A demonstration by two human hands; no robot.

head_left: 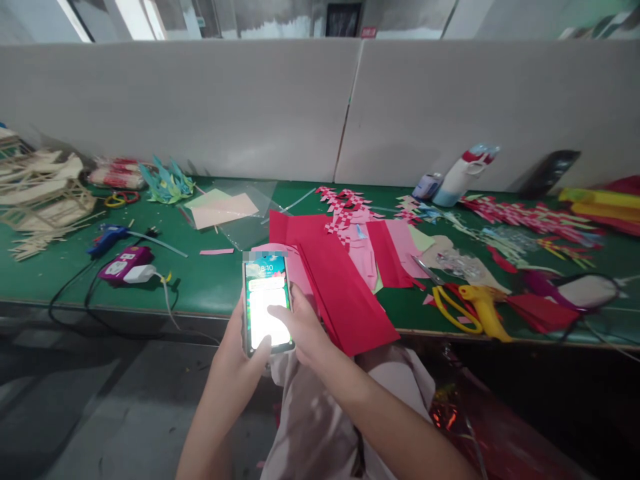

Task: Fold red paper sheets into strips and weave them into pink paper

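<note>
A lit smartphone (267, 287) is held upright between my two hands over the front edge of the green table. My left hand (240, 340) wraps round its left side and lower corner, with the thumb at the bottom of the screen. Along the right side, my right hand (303, 327) grips the phone, its thumb lying over the middle of the screen. The fingers behind the phone are hidden. Just beyond and to the right lie folded red paper sheets (345, 287), with pink paper (295, 263) partly under them.
Yellow-handled scissors (457, 313) and a yellow glue gun (483, 310) lie at the right front edge. A purple power strip (125, 265) with cables and a blue glue gun (107, 239) are on the left. A bottle (463, 177) stands by the grey partition (200, 107).
</note>
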